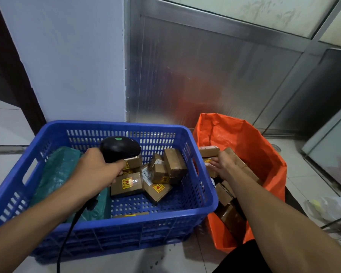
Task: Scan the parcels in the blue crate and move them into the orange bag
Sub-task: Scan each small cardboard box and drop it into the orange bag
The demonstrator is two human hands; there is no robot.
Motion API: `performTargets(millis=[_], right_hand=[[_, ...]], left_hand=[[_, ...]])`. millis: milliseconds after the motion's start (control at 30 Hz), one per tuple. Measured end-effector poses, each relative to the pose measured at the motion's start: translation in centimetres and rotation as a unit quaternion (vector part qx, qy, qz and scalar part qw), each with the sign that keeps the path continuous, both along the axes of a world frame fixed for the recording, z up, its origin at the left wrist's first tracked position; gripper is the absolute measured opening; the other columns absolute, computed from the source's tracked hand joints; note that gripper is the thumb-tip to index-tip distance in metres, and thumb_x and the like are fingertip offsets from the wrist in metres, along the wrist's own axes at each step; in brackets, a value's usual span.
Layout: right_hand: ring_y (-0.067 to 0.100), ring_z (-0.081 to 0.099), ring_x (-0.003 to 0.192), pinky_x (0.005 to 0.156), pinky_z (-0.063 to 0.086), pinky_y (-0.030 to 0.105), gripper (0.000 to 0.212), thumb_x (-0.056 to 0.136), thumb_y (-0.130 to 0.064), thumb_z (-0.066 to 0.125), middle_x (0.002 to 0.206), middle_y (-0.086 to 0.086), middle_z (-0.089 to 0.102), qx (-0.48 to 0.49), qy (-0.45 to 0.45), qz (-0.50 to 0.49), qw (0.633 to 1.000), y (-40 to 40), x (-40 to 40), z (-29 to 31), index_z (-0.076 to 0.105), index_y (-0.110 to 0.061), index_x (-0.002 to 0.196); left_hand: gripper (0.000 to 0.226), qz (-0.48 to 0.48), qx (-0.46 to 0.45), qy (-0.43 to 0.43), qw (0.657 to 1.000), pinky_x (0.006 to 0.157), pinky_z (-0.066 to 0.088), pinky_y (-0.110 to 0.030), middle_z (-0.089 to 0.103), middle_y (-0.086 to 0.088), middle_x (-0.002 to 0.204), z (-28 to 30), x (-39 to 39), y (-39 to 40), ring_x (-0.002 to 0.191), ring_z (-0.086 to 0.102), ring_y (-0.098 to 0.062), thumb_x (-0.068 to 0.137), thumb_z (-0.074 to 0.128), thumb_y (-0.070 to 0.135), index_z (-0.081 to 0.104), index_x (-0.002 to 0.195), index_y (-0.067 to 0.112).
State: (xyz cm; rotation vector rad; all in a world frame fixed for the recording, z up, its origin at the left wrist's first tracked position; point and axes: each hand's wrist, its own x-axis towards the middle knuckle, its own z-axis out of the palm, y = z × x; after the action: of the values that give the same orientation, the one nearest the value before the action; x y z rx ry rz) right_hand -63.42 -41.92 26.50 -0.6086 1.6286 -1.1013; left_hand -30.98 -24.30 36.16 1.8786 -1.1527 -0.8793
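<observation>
The blue crate stands on the floor and holds several small cardboard parcels with yellow stickers, plus a green plastic mailer along its left side. My left hand grips a black corded scanner above the crate, its head over a brown parcel. The orange bag sits open right of the crate with several brown parcels inside. My right hand reaches into the bag, fingers stretched out over the parcels. A small box lies just above its fingertips.
A white pillar and a metal wall panel rise right behind the crate and bag. A glass pane leans at the far right. Crumpled clear plastic lies on the tiled floor beside the bag.
</observation>
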Motion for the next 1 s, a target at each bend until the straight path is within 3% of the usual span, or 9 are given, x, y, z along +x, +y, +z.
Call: performTargets(millis=[67,133,200,300,433,600,700,833,1000], right_hand=[[0.03,0.068,0.093,0.076,0.059,0.039,0.038,0.099,-0.001,0.036,0.11,0.024,0.066,-0.024,0.052,0.023,0.998,-0.7,1.7,0.3,0.056,0.005,0.131],[0.02,0.058,0.061,0.052,0.054,0.031,0.028,0.097,-0.002,0.041,0.079,0.012,0.058,-0.026,0.104,0.066,0.992,-1.3,3.2,0.0,0.061,0.002,0.116],[0.018,0.05,0.054,0.047,0.045,0.029,0.018,0.097,-0.003,0.042,0.073,0.009,0.052,-0.026,0.155,0.124,0.98,-1.2,4.5,-0.6,0.059,-0.006,0.095],[0.025,0.062,0.068,0.055,0.053,0.035,0.021,0.095,-0.008,0.048,0.079,0.011,0.063,-0.036,0.29,0.228,0.929,-0.7,5.9,-2.1,0.064,-0.008,0.082],[0.027,0.066,0.089,0.076,0.055,0.038,0.018,0.091,-0.016,0.056,0.099,0.011,0.07,0.0,0.403,0.355,0.843,-0.7,7.7,-3.2,0.071,-0.009,0.099],[0.028,0.062,0.106,0.096,0.052,0.041,0.022,0.091,-0.024,0.059,0.113,0.01,0.064,0.064,0.491,0.424,0.758,-1.7,9.4,-3.6,0.06,-0.014,0.11],[0.029,0.06,0.113,0.103,0.049,0.043,0.028,0.094,-0.024,0.057,0.121,0.013,0.061,0.088,0.487,0.437,0.751,-2.9,9.8,-4.4,0.056,-0.012,0.119],[0.03,0.056,0.112,0.1,0.044,0.041,0.028,0.098,-0.029,0.052,0.131,0.015,0.057,0.086,0.502,0.439,0.74,-3.9,10.1,-5.9,0.056,-0.012,0.12],[0.041,0.047,0.131,0.112,0.039,0.051,0.059,0.095,-0.045,0.047,0.148,0.022,0.045,0.141,0.491,0.43,0.744,-5.6,9.6,-8.7,0.043,-0.013,0.145]], left_hand=[[0.011,0.001,-0.004,0.006,1.0,0.058,0.053,-0.034,0.07,-0.004,0.057,-0.2,0.2,-0.2,0.048,0.061,-0.017,0.085,0.069,0.009,0.07,0.075,0.006],[0.011,0.002,-0.003,0.006,1.0,0.058,0.05,-0.031,0.07,-0.004,0.058,-0.3,0.3,-0.3,0.048,0.061,-0.017,0.086,0.069,0.009,0.07,0.076,0.006],[0.011,0.001,0.001,0.007,1.0,0.057,0.05,-0.032,0.07,-0.009,0.062,-0.3,0.5,-0.3,0.05,0.062,-0.018,0.086,0.069,0.009,0.07,0.076,0.005],[0.011,0.007,0.008,0.004,1.0,0.062,0.056,-0.042,0.072,-0.015,0.066,-0.5,1.0,-0.4,0.053,0.064,-0.022,0.085,0.071,0.011,0.07,0.075,0.005],[0.008,0.021,0.008,0.003,1.0,0.072,0.06,-0.053,0.073,-0.012,0.064,-0.6,1.7,-0.6,0.055,0.065,-0.025,0.081,0.072,0.013,0.071,0.074,0.009],[0.012,0.023,0.008,-0.011,1.0,0.072,0.06,-0.054,0.073,-0.013,0.067,-0.7,2.3,-1.0,0.064,0.069,-0.033,0.08,0.072,0.018,0.071,0.072,0.01],[0.012,0.019,0.009,-0.011,1.0,0.072,0.059,-0.053,0.071,-0.014,0.066,-1.0,2.5,-1.3,0.067,0.069,-0.035,0.078,0.072,0.02,0.07,0.072,0.011],[0.014,0.023,0.017,-0.016,0.999,0.073,0.06,-0.051,0.07,-0.015,0.064,-1.5,2.6,-1.9,0.067,0.069,-0.035,0.078,0.072,0.022,0.07,0.071,0.01],[0.022,0.031,0.022,-0.007,0.999,0.072,0.061,-0.053,0.07,-0.016,0.063,-1.6,2.6,-2.8,0.067,0.07,-0.035,0.07,0.068,0.03,0.07,0.07,0.008]])
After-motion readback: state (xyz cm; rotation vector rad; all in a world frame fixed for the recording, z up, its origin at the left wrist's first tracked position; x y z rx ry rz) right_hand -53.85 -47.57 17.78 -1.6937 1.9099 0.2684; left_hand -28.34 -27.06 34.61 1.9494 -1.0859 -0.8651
